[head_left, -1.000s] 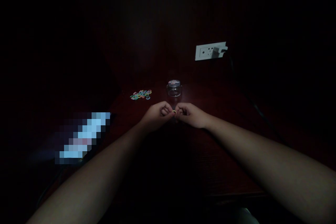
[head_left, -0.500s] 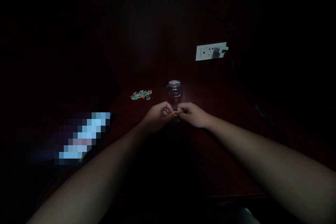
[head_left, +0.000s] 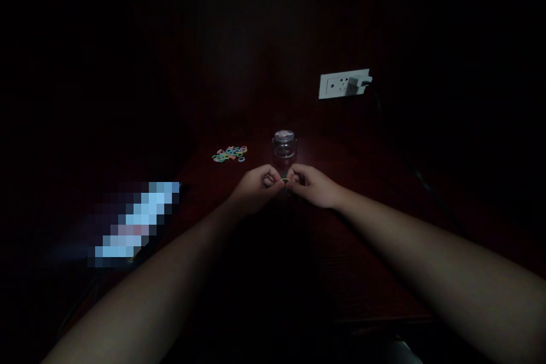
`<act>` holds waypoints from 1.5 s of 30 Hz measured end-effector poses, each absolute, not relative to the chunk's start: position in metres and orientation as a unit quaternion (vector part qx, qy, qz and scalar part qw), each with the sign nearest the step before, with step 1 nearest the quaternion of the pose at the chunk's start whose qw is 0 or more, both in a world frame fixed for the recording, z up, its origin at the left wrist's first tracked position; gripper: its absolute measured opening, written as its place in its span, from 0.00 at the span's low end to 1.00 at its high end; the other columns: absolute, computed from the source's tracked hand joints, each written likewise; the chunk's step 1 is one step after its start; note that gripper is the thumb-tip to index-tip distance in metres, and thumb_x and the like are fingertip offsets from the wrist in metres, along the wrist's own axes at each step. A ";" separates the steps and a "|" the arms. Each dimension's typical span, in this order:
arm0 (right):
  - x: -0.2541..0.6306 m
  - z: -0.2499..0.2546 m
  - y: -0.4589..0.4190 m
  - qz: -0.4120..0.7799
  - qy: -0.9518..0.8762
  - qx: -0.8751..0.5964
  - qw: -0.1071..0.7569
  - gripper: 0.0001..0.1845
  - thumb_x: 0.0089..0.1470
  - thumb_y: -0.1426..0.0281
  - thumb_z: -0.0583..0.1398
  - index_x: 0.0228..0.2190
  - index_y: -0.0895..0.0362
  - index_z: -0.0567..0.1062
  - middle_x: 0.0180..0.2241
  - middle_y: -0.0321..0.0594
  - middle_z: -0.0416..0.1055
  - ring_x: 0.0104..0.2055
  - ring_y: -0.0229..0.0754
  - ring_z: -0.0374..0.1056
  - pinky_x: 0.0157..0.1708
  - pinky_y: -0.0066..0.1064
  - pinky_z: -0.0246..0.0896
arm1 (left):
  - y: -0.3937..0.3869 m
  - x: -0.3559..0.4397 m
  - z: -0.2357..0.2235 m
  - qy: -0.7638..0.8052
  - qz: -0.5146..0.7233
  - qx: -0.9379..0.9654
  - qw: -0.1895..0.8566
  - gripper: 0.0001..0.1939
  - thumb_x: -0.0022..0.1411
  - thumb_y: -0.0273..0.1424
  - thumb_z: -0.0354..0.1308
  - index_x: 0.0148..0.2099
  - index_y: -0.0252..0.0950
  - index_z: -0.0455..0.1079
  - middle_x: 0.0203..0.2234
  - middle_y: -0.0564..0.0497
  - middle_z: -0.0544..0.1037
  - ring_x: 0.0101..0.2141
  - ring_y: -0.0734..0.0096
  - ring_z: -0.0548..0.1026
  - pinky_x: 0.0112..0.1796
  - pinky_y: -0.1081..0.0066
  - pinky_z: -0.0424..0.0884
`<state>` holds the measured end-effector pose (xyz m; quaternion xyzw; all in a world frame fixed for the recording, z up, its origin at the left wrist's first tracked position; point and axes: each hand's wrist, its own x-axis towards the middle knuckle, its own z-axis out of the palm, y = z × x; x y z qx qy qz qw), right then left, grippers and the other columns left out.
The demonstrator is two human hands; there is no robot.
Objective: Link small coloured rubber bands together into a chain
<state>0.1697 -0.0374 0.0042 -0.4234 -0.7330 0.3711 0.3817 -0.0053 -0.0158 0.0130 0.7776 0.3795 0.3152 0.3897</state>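
Note:
Between my two hands is a small yellow hair tie (head_left: 285, 180), pinched from both sides. My left hand (head_left: 260, 183) holds its left side between thumb and fingertips. My right hand (head_left: 310, 184) grips the right side the same way, and the fingertips almost meet. Just beyond the hands stands a clear lidded jar (head_left: 284, 147), upright, with a patterned top. To its left lies a loose pile of colourful hair ties (head_left: 229, 153), with a blue one at its near right edge.
A dark reddish table (head_left: 362, 250) runs under my arms. At the left lies a lit device with a blurred screen (head_left: 145, 222). A white wall socket (head_left: 343, 84) with a plug in it is behind, at the right. Surroundings are very dark.
My hands have come slightly closer together. The yellow hair tie, stretched straight before, now curves in a slack arc between the fingertips.

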 end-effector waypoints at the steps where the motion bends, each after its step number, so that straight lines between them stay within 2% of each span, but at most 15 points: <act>1: 0.170 0.004 -0.037 0.375 -0.732 -0.423 0.381 0.06 0.49 0.69 0.56 0.27 0.58 0.63 0.20 0.32 0.62 0.20 0.30 0.57 0.19 0.22 0.49 | -0.016 -0.005 0.013 0.376 0.317 0.777 0.392 0.09 0.53 0.34 0.56 0.32 0.33 0.64 0.20 0.55 0.68 0.20 0.81 0.64 0.21 0.80 0.59; 10: 0.171 0.005 -0.038 0.363 -0.744 -0.434 0.355 0.08 0.51 0.67 0.54 0.27 0.59 0.64 0.21 0.35 0.67 0.20 0.31 0.57 0.19 0.22 0.49 | -0.013 -0.003 0.011 0.359 0.342 0.766 0.410 0.09 0.52 0.32 0.57 0.33 0.32 0.64 0.22 0.54 0.69 0.21 0.82 0.65 0.22 0.80 0.61; 19: 0.169 0.005 -0.038 0.358 -0.739 -0.434 0.370 0.09 0.49 0.65 0.57 0.25 0.59 0.63 0.19 0.33 0.64 0.20 0.31 0.56 0.19 0.22 0.48 | -0.014 -0.005 0.011 0.364 0.307 0.770 0.425 0.10 0.54 0.34 0.56 0.35 0.31 0.69 0.24 0.50 0.74 0.22 0.79 0.69 0.23 0.79 0.64; 28: 0.170 0.002 -0.037 0.375 -0.738 -0.415 0.378 0.05 0.48 0.70 0.56 0.27 0.58 0.62 0.20 0.32 0.64 0.20 0.30 0.57 0.20 0.22 0.49 | -0.013 -0.005 0.011 0.381 0.297 0.760 0.436 0.11 0.53 0.34 0.57 0.35 0.31 0.69 0.26 0.48 0.76 0.25 0.77 0.72 0.25 0.78 0.66; 34: 0.170 0.003 -0.038 0.354 -0.742 -0.428 0.376 0.06 0.47 0.71 0.56 0.25 0.58 0.61 0.20 0.31 0.61 0.20 0.30 0.55 0.20 0.22 0.48 | -0.013 -0.004 0.011 0.396 0.305 0.756 0.422 0.10 0.52 0.33 0.58 0.32 0.31 0.67 0.24 0.49 0.75 0.23 0.78 0.70 0.23 0.79 0.64; 39: 0.170 0.004 -0.039 0.349 -0.744 -0.428 0.376 0.07 0.48 0.69 0.55 0.25 0.57 0.60 0.20 0.31 0.60 0.21 0.31 0.55 0.20 0.23 0.47 | -0.014 -0.004 0.011 0.375 0.314 0.759 0.430 0.09 0.52 0.33 0.58 0.33 0.32 0.65 0.26 0.50 0.75 0.26 0.76 0.72 0.25 0.78 0.64; 45: 0.169 0.007 -0.039 0.342 -0.750 -0.411 0.389 0.06 0.46 0.71 0.56 0.24 0.58 0.61 0.20 0.30 0.57 0.22 0.30 0.52 0.21 0.24 0.47 | -0.013 -0.003 0.011 0.359 0.323 0.763 0.429 0.08 0.51 0.31 0.58 0.31 0.33 0.64 0.20 0.56 0.68 0.21 0.82 0.65 0.22 0.80 0.59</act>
